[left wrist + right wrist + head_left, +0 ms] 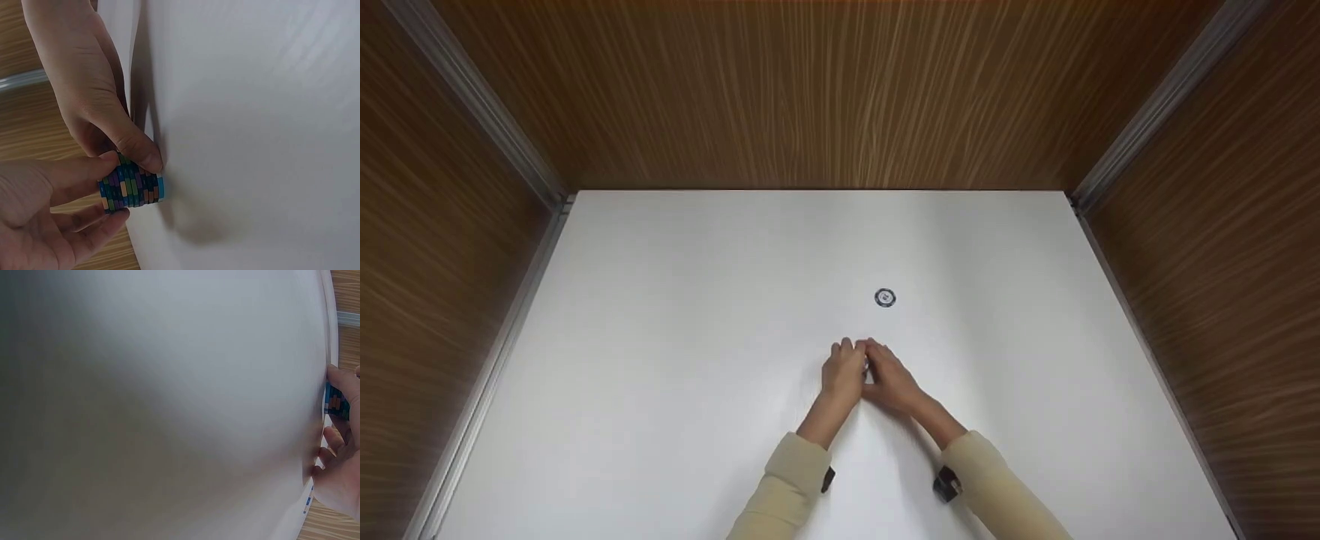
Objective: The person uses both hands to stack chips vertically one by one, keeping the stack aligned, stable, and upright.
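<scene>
A short stack of poker chips [134,188], with blue edges and coloured marks, stands between the two hands close over the white tabletop [675,315]. My left hand [844,371] grips the upper part of it, thumb and fingers on opposite sides in the left wrist view. Around the lower chips my right hand [892,384] has its thumb pressed to the side, low by the table. From above, the hands hide most of the stack. At the right edge of the right wrist view, fingers partly cover the chips [336,404].
A single black-and-white poker chip [885,298] lies flat on the table, farther out than the hands. Brown wood-grain panels [810,97] wall the table at the back and on both sides, with metal rails [480,97] at the corners.
</scene>
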Available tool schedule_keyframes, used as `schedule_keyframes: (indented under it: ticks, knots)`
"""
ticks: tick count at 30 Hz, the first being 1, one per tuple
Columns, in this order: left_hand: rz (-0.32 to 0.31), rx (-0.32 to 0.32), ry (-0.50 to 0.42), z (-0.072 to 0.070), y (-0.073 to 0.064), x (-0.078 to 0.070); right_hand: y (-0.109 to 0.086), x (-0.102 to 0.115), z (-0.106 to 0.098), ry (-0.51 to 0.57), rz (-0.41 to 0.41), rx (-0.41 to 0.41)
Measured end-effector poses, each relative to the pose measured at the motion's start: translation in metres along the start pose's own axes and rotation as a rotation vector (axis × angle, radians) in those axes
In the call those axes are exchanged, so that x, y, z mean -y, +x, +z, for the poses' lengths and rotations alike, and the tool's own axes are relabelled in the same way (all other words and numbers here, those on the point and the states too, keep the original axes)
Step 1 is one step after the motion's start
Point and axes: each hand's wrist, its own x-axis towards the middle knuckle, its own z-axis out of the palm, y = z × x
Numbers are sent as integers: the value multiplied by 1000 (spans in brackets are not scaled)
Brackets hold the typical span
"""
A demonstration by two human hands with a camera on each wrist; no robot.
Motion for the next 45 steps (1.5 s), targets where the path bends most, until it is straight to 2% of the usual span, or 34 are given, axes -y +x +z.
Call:
schedule_keyframes:
  ticks: [10,19,21,24,28,35,40,45]
  knots:
    - [-45,-7,1,3,1,-4,1,1,0,-14,-15,-2]
    - [-70,-27,10,1,-1,-10,2,-1,-1,20,-5,21]
    - [-78,-22,1,1,-1,-10,1,-1,-1,20,-5,22]
    - [-97,27,-20,0,-1,-9,1,-1,0,5,-8,19]
    - [-114,124,-81,-4,1,0,3,0,1,-9,-7,10]
    - [-135,279,-244,-8,6,29,4,0,1,17,13,-13]
    - [-118,294,-320,-4,5,48,3,-2,1,93,35,18]
    - [-52,251,-354,0,2,57,0,-4,-2,198,40,11]
